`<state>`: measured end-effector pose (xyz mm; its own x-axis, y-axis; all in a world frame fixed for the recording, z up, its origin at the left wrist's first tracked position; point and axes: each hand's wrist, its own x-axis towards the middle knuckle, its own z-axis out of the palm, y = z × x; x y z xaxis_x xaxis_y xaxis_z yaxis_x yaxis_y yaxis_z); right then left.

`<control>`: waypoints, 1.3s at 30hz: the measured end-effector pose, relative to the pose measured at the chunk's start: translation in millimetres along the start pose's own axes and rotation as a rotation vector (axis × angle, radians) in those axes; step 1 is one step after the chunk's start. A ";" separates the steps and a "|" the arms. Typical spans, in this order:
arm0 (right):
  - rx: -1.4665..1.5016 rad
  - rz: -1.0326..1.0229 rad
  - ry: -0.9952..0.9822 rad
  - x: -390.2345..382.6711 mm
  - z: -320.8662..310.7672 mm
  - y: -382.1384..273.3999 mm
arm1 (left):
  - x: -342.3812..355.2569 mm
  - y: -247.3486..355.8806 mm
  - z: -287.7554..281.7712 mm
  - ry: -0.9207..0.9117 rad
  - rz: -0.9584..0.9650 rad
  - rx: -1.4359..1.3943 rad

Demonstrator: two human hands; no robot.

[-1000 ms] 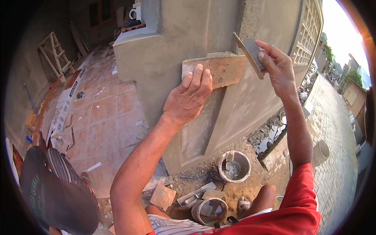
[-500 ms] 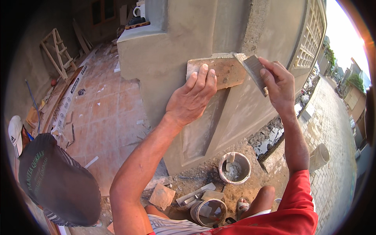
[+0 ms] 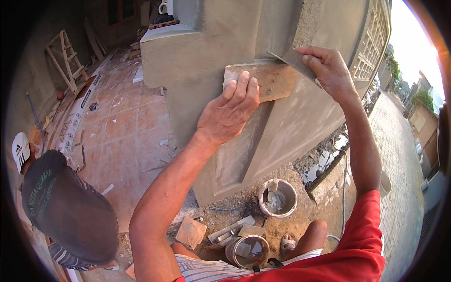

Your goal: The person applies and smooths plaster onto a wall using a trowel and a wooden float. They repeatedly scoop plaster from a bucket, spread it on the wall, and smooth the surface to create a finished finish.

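My left hand (image 3: pixel 230 110) presses a flat reddish-brown slab (image 3: pixel 275 80), which looks like a strip of tile, against the grey plastered wall (image 3: pixel 188 63). Its fingers lie over the slab's left part; the thumb is hidden. Between the thumb and fingers of my right hand (image 3: pixel 329 70) is a thin grey scraper plate (image 3: pixel 300 62). The plate slants over the slab's upper right corner, its far end near the wall above the slab's top edge. I cannot tell whether it touches the wall.
Below the wall stand a mortar bucket (image 3: pixel 278 198) and a bucket of water (image 3: pixel 247 252). Trowels (image 3: pixel 230 230) and a square tile (image 3: pixel 191 232) lie beside them. At left crouches a person in a dark shirt (image 3: pixel 70 207). A paved lane (image 3: pixel 399 164) runs along the right.
My right hand has moved the scraper plate up and left, from the slab's right end to its top edge, and tilted it flatter. My left hand stays on the slab.
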<state>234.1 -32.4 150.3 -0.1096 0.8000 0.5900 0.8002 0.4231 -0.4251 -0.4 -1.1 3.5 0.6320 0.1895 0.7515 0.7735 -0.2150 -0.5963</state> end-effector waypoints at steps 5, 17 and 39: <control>-0.044 -0.081 -0.012 1.5 0.6 -6.6 | 1.3 1.5 0.0 0.001 -0.005 -0.019; -0.062 -0.183 -0.046 -8.7 6.9 -20.9 | 1.3 -1.0 -2.5 -0.034 0.030 0.011; -0.171 -0.202 0.080 6.6 3.2 -21.0 | 1.0 -0.1 0.3 -0.013 0.006 0.006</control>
<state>214.7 -34.7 160.9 -0.2352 0.6676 0.7064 0.8556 0.4870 -0.1754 0.2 -0.6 4.2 0.6373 0.2011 0.7439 0.7698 -0.2109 -0.6025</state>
